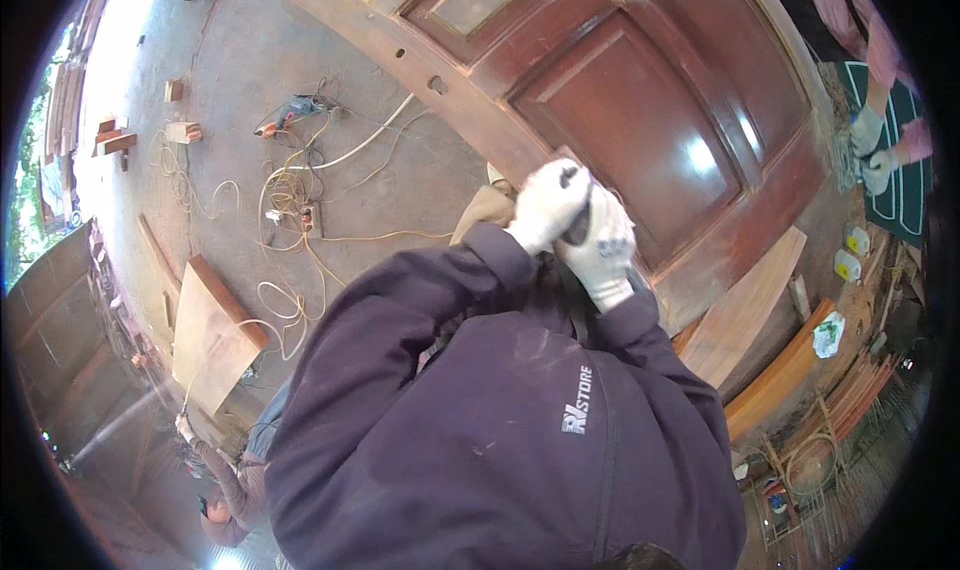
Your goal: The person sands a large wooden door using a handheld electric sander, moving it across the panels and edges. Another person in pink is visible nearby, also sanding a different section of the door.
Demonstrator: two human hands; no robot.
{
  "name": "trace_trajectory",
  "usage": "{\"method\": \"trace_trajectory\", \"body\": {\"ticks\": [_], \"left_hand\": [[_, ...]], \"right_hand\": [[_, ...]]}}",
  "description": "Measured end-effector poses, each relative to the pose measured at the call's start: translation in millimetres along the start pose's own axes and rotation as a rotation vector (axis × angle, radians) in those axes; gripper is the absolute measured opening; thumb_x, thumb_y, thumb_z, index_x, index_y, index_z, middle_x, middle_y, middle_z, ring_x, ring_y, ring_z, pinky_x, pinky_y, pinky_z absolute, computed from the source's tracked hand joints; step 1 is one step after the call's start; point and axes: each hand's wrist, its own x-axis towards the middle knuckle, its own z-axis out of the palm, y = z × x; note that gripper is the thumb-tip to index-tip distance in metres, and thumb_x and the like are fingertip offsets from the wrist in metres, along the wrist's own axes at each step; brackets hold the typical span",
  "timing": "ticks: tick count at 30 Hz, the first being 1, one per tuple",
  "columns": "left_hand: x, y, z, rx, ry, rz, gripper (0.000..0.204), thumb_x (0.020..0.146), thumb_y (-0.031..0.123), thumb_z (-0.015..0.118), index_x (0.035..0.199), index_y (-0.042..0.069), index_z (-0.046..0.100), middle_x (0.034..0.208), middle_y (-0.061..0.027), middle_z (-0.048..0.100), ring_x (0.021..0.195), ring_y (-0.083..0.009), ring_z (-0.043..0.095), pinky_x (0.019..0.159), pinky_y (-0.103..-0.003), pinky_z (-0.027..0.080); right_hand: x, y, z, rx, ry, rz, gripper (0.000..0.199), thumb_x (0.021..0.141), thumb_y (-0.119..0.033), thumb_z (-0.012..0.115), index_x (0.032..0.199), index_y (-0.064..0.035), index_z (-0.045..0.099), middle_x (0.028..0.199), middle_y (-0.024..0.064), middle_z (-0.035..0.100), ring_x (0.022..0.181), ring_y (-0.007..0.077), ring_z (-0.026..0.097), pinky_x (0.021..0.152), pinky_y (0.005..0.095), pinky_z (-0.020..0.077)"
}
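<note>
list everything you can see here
panel door: 1, reddish, upper right
power tool: 1, blue and orange, upper left
cords: several, yellow and white, left
wood blocks: several, brown, upper left
slanted board: 1, tan, left
flat plank: 1, light brown, right
curved timber: 1, orange, right
containers: 2, yellow and white, right
first worker: 1, brownish top, lower left
second worker: 1, pink sleeves, upper right
dark item: 1, blackish, centre, kind unclear
jacket: 1, dark purple, lower centre
left hand: 1, white glove, centre
right hand: 1, white glove, centre
</note>
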Motion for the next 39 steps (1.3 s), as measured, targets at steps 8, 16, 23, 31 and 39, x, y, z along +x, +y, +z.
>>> {"method": "trace_trajectory", "body": {"ticks": [8,16,23,31,39], "left_hand": [[144,1,-162,-0.097,0.086,0.051,0.032,0.095,0.032,0.062,0.097,0.001,0.072,0.089,-0.0146,0.073,0.081,-0.0196,0.068,0.078,-0.035,0.054],[172,-14,-141,-0.171,0.033,0.034,0.036,0.092,0.034,0.068,0.105,0.001,0.073,0.095,-0.0105,0.075,0.085,-0.0165,0.068,0.079,-0.032,0.053],[47,12,-13,-0.064,-0.105,0.065,0.038,0.093,0.035,0.067,0.101,-0.002,0.070,0.089,-0.0157,0.072,0.082,-0.0211,0.069,0.078,-0.036,0.053],[-36,43,92,0.167,-0.453,0.086,0.043,0.092,0.042,0.062,0.104,0.002,0.073,0.098,-0.0204,0.073,0.096,-0.0333,0.071,0.086,-0.041,0.053],[7,39,40,0.187,-0.575,0.095,0.038,0.087,0.035,0.070,0.100,-0.001,0.073,0.093,-0.0156,0.075,0.087,-0.0199,0.071,0.080,-0.036,0.054]], "right_hand": [[170,-112,74,0.058,0.097,-0.124,0.084,0.070,-0.043,0.082,0.136,-0.0026,0.051,0.127,0.0159,0.061,0.116,0.0320,0.059,0.103,0.0424,0.0458],[179,-97,46,0.149,0.054,-0.048,0.078,0.075,-0.039,0.079,0.141,-0.0083,0.050,0.123,0.0131,0.065,0.111,0.0291,0.063,0.098,0.0407,0.0484],[-4,12,-33,0.341,-0.042,0.247,0.088,0.069,-0.034,0.084,0.145,-0.0070,0.049,0.139,0.0198,0.057,0.135,0.0365,0.049,0.112,0.0445,0.0409],[-310,160,-37,0.580,-0.483,0.976,0.024,0.084,-0.021,0.076,0.099,-0.0014,0.073,0.085,0.0029,0.075,0.082,0.0131,0.068,0.077,0.0318,0.0535],[-274,77,96,1.164,-0.031,1.043,0.039,0.091,-0.024,0.073,0.123,-0.0029,0.066,0.118,0.0121,0.070,0.110,0.0253,0.065,0.093,0.0383,0.0501]]}}
